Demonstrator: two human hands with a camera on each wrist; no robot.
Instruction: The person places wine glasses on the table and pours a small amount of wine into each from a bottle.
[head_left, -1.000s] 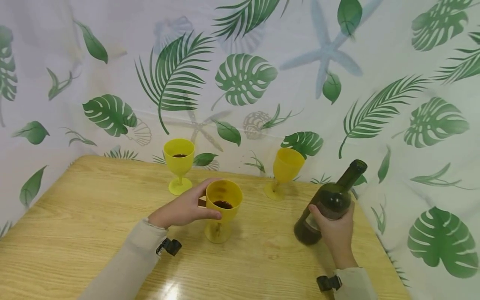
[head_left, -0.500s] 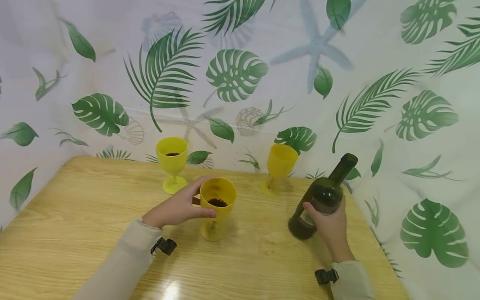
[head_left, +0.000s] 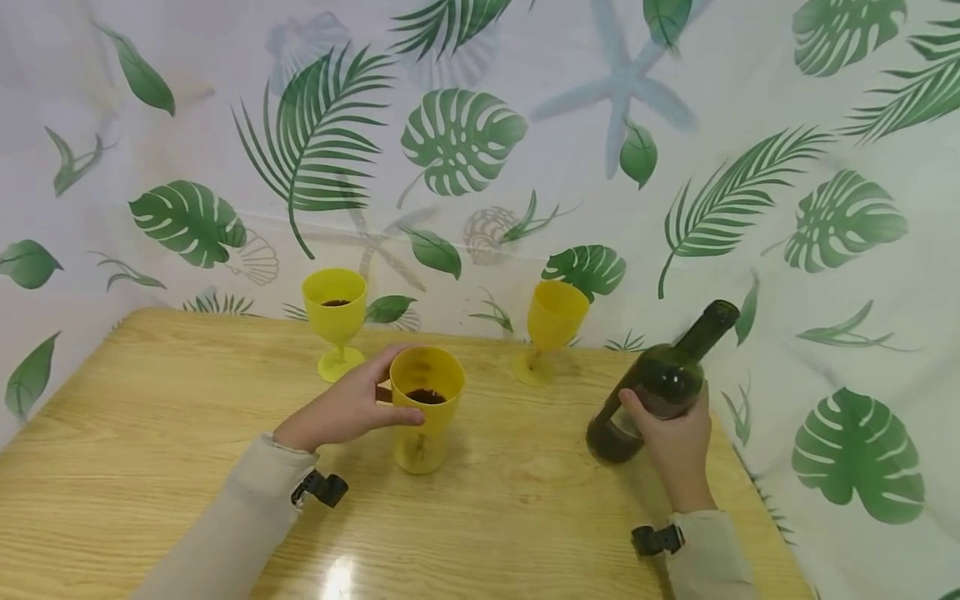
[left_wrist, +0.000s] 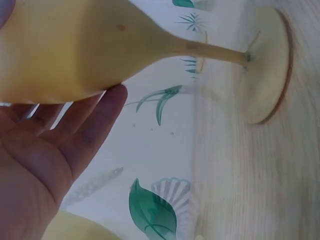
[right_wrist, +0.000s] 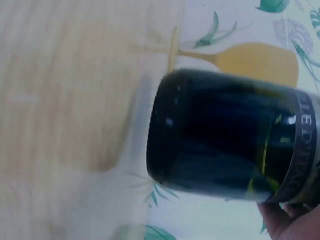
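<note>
Left fingers [left_wrist: 95, 127] curve round one goblet [head_left: 441, 418], right fingers [right_wrist: 275, 220] round the tilted bottle [head_left: 666, 379].

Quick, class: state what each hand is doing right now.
Left hand: holding the nearest yellow goblet by its bowl.
Right hand: holding the green bottle.

Wood-grain table [head_left: 540, 525]; on it front goblet [head_left: 441, 414], back-left goblet [head_left: 334, 322], back-right goblet [head_left: 555, 321], all yellow.
</note>
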